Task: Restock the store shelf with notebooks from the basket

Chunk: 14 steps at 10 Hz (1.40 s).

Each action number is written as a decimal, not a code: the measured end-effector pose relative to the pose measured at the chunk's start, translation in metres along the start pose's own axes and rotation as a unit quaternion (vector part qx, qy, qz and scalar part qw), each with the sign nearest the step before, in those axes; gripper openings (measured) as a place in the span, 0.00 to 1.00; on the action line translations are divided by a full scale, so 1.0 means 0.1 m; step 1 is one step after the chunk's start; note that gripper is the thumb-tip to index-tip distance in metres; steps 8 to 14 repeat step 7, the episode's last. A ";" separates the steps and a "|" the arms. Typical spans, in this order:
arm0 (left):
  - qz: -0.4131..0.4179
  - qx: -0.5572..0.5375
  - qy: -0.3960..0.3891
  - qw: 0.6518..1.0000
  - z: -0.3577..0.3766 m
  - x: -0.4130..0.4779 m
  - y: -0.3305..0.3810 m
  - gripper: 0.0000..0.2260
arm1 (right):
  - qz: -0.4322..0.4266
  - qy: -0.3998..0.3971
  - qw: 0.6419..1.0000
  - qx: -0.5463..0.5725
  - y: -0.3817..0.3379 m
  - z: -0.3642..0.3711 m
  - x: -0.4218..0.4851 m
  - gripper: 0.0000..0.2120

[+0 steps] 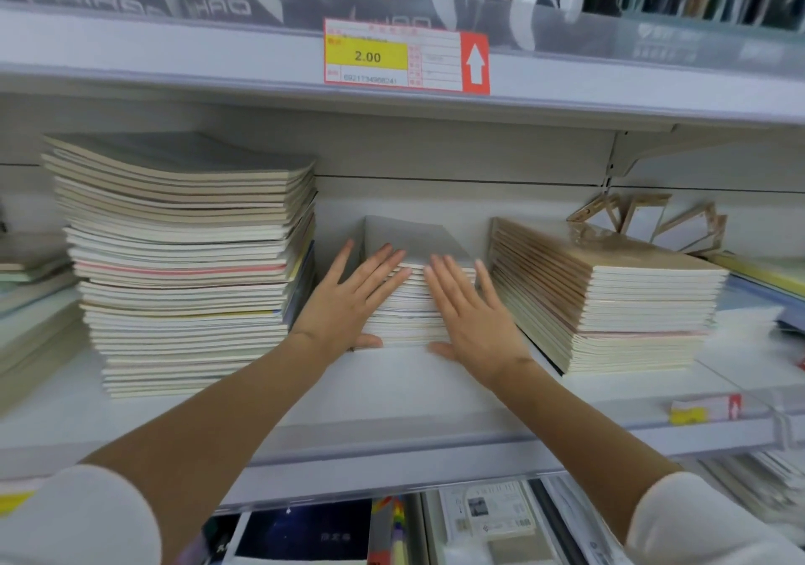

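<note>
Both palms flat against the front edge of the low middle notebook stack (409,309): left hand (348,299) and right hand (470,312) side by side, fingers straight and spread, clamped on nothing. Squaring it up on the shelf (392,390), by the look. Left of that stack, a far taller pile (183,259); right of it, a kraft-covered pile (610,299). Headroom above, so probably more to add. No basket in view.
</note>
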<state>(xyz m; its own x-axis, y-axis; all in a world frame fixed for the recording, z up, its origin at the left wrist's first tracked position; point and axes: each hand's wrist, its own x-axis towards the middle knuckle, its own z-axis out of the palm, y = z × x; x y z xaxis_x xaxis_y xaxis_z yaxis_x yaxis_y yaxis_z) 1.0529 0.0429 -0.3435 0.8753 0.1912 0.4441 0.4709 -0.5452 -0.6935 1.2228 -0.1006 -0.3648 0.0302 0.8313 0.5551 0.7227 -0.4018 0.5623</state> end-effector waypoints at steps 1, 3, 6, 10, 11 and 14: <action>0.003 0.001 -0.006 1.000 0.04 0.02 -0.01 0.50 | -0.018 -0.016 1.000 0.003 0.00 0.10 0.02 0.49; 0.000 0.000 -0.032 0.999 0.01 0.04 0.00 0.49 | -0.018 -0.044 0.999 0.012 -0.01 0.13 0.05 0.44; -0.002 0.006 -0.040 0.999 -0.30 -0.07 0.00 0.44 | -0.018 -0.058 0.996 0.066 0.07 -0.21 0.01 0.37; -0.006 -0.014 0.021 1.000 -0.38 -0.24 -0.10 0.37 | 0.002 -0.026 0.989 0.149 0.08 -0.38 -0.01 0.32; -0.006 -0.014 0.021 1.000 -0.38 -0.24 -0.10 0.37 | 0.002 -0.026 0.989 0.149 0.08 -0.38 -0.01 0.32; -0.006 -0.014 0.021 1.000 -0.38 -0.24 -0.10 0.37 | 0.002 -0.026 0.989 0.149 0.08 -0.38 -0.01 0.32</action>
